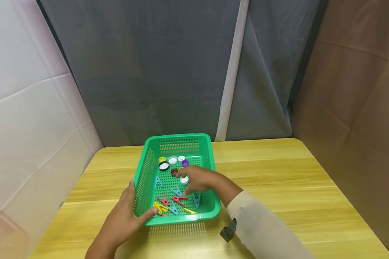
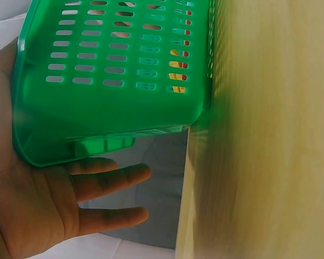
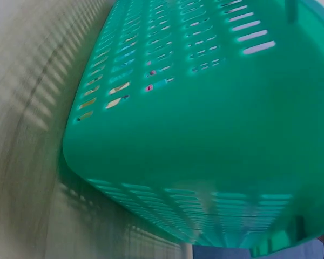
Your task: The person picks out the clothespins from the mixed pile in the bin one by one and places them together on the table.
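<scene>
A green plastic basket (image 1: 216, 208) stands on the wooden table. My left hand (image 1: 121, 215) rests at its near left corner, thumb over the rim; the left wrist view shows straight, spread fingers (image 2: 116, 181) outside the basket. My right hand (image 1: 199, 178) reaches inside over the right wall. Its fingers arch above a white cap (image 1: 184, 180), the fingertips beside a dark red cap (image 1: 174, 172), and the thumb is near a red clothespin (image 1: 179, 200). Nothing shows gripped in it. The right wrist view shows only the basket's outer wall (image 3: 178, 145), with that hand hidden.
In the basket's far half lie a black-rimmed cap (image 1: 163, 166), a purple cap (image 1: 185, 163) and several others. Several blue, red and yellow clothespins (image 1: 160, 208) lie at the near end. Behind the table (image 1: 278, 187) hangs a grey curtain (image 1: 149, 72).
</scene>
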The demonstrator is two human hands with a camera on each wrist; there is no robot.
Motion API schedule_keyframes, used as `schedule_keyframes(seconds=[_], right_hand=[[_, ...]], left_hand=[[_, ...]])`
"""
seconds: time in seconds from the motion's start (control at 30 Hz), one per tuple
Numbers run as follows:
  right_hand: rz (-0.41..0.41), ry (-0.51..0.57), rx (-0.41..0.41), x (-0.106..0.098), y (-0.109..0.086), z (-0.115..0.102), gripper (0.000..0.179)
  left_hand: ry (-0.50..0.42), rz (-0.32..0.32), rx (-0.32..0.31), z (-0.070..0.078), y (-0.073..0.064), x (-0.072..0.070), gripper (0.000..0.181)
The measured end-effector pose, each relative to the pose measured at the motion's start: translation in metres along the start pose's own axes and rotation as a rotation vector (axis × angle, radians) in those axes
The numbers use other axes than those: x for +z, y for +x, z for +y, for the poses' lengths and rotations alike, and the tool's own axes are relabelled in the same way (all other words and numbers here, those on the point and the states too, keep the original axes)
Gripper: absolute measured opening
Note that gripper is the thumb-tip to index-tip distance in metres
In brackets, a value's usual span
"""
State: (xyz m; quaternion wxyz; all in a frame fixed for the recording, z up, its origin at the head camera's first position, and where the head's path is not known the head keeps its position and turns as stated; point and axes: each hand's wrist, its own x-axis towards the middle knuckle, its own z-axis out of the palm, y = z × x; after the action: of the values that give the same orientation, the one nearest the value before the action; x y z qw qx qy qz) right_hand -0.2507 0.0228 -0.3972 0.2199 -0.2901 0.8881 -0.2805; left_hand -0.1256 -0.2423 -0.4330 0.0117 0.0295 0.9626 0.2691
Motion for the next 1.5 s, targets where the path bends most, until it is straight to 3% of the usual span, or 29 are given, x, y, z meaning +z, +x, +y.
schedule_keyframes(seconds=[0.37, 0.63, 0.83, 1.03, 1.5], right_hand=[[-0.144, -0.039, 0.036, 0.005, 0.011, 0.004, 0.063], [-0.175, -0.037, 0.047, 0.005, 0.013, 0.006, 0.064], [-0.242, -0.013, 0.040, 0.006, 0.017, 0.010, 0.063], [-0.302, -0.064, 0.042, 0.008, 0.020, 0.010, 0.068], [-0.279, -0.172, 0.050, 0.011, 0.019, 0.007, 0.076]], left_hand=[[0.002, -0.004, -0.002, 0.000, 0.001, 0.001, 0.132], [0.010, -0.006, -0.003, -0.001, 0.002, 0.001, 0.131], [0.022, 0.009, 0.005, -0.002, 0.003, 0.001, 0.130], [0.021, 0.015, 0.006, -0.002, 0.002, 0.002, 0.129], [0.005, 0.022, 0.002, -0.001, 0.000, 0.003, 0.129]])
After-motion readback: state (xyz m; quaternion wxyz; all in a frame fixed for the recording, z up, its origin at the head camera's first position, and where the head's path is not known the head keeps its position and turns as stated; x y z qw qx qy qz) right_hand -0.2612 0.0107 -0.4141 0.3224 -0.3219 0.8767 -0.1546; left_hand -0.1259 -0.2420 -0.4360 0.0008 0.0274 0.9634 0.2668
